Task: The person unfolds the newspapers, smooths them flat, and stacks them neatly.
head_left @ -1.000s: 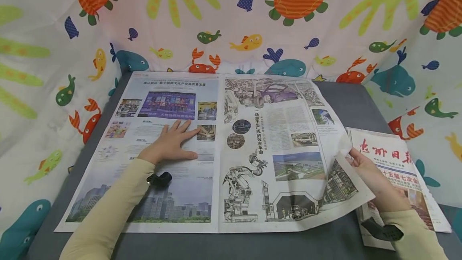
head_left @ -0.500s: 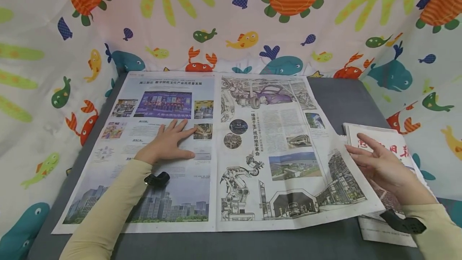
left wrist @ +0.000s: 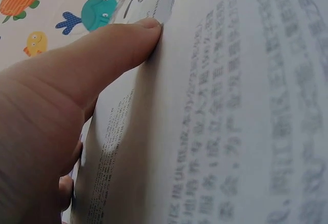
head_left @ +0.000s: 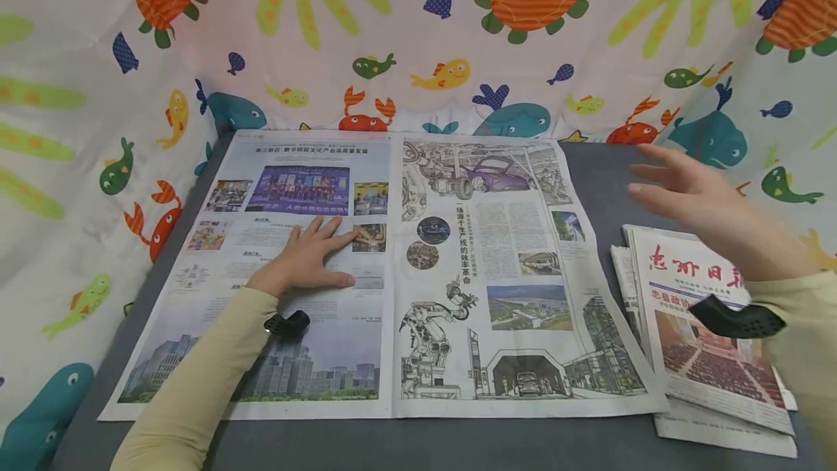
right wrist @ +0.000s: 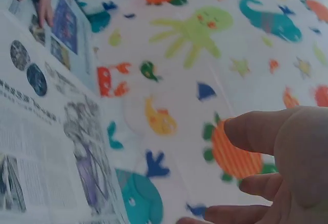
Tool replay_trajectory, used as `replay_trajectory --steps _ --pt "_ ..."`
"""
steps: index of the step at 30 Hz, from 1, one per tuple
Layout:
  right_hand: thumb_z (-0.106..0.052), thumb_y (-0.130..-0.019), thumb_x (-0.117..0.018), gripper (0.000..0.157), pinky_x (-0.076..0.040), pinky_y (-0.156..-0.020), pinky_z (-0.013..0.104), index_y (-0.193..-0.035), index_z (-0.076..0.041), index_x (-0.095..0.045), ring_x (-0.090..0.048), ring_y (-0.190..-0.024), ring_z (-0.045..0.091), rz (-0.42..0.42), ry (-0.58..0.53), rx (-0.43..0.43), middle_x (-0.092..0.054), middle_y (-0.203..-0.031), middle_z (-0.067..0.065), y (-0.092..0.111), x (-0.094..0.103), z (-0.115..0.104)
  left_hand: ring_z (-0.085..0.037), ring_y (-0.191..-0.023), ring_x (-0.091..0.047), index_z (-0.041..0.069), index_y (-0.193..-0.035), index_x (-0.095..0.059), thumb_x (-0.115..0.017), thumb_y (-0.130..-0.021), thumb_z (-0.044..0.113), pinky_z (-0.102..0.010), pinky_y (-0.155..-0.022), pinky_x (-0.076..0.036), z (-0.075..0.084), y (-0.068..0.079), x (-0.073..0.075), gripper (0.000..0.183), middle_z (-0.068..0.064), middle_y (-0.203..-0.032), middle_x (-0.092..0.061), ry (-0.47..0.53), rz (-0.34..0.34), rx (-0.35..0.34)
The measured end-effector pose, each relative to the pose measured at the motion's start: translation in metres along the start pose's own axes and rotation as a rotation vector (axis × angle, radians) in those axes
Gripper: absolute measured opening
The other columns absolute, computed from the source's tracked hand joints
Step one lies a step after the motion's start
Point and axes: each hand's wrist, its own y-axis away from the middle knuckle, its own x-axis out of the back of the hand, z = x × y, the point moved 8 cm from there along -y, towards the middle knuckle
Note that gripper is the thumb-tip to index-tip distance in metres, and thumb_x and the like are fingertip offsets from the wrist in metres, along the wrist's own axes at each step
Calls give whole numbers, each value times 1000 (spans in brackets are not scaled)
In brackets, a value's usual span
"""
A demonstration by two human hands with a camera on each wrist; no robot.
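An open newspaper (head_left: 445,340) lies spread flat on the grey table, its fold running down the middle. On its left page rests my left hand (head_left: 310,260), fingers spread; the left wrist view has the thumb (left wrist: 118,44) lying along the printed paper. My right hand (head_left: 700,202) is raised above the table's right side, beyond the page's right edge, holding nothing. Its fingers are loosely bent and apart, as the right wrist view also has it. Below that hand sits a pile of folded newspapers (head_left: 713,355), partly covered by the right forearm.
The grey table (head_left: 601,180) shows behind and in front of the open newspaper. A white cloth (head_left: 405,35) printed with sea animals hangs around the back and both sides. Each wrist wears a black band (head_left: 735,317). The folded pile sits close beside the right page.
My right hand has let go of the right page's lower edge and risen away to the back right. That page has settled flatter. The left hand stays in place.
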Motion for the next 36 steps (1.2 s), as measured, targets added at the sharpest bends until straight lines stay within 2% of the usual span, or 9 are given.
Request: replay_trajectory --steps 3,7,11,14,17,22,27,31,36 --pt "-41 -104 -55 83 -30 -112 73 -166 -18 -5 -28 -149 53 -62 131 27 -17 -169 25 -23 -36 -34 -52 -157 -2 26 -161 -32 -75 -83 61 -78 -117 3 1 0 0 95 -17 -172 -10 10 3 -8" --pt "-39 -104 -56 81 -20 -120 69 -165 -9 -12 -16 -154 52 -135 272 115 -12 -169 26 -64 -101 -57 -52 -156 -1 26 -161 -32 -75 -84 61 -78 -117 3 -1 2 1 95 -17 -172 -10 9 6 -7" --pt "-45 -104 -53 78 -18 -121 70 -164 -10 -18 -14 -154 54 -187 385 152 -9 -168 31 -100 -174 -60 -52 -156 0 26 -162 -32 -74 -84 60 -78 -117 4 -4 4 0 95 -17 -172 -10 15 3 2" --pt "-52 -104 -48 76 -18 -118 74 -165 -16 -21 -15 -152 57 -208 471 148 -8 -168 31 -111 -222 -55 -52 -156 0 26 -162 -31 -74 -84 60 -78 -117 5 -4 5 -2 96 -17 -172 -10 27 2 4" --pt "-56 -105 -43 75 -12 -119 75 -165 -19 -19 -6 -154 57 -204 512 144 -3 -170 28 -113 -254 -47 -51 -157 0 24 -163 -28 -74 -83 61 -77 -117 5 -4 4 -3 99 -16 -173 -10 27 9 4" --pt "-61 -104 -36 76 -4 -121 74 -166 -23 -14 4 -156 53 -125 525 152 4 -171 23 -116 -269 -36 -50 -157 1 18 -164 -23 -74 -83 59 -75 -119 5 -4 1 2 104 -18 -172 -8 29 37 25" --pt "-64 -103 -34 78 -1 -121 73 -166 -24 -12 6 -157 50 -105 511 157 6 -172 19 -116 -269 -29 -52 -156 4 15 -164 -20 -57 -98 56 -74 -120 3 -8 -2 1 86 -22 -171 -5 12 77 109" --pt "-66 -102 -35 81 2 -122 72 -166 -23 -10 9 -157 49 -107 494 138 8 -172 18 -116 -264 -18 -52 -156 6 18 -165 -19 -48 -103 56 -75 -119 4 -12 -3 -1 79 -20 -172 -3 -9 72 174" --pt "-66 -102 -33 82 5 -121 73 -166 -23 -7 11 -156 50 -81 486 84 9 -172 20 -115 -244 8 -54 -155 10 20 -166 -14 -49 -99 63 -76 -118 6 -33 4 2 87 -20 -172 2 -16 76 264"
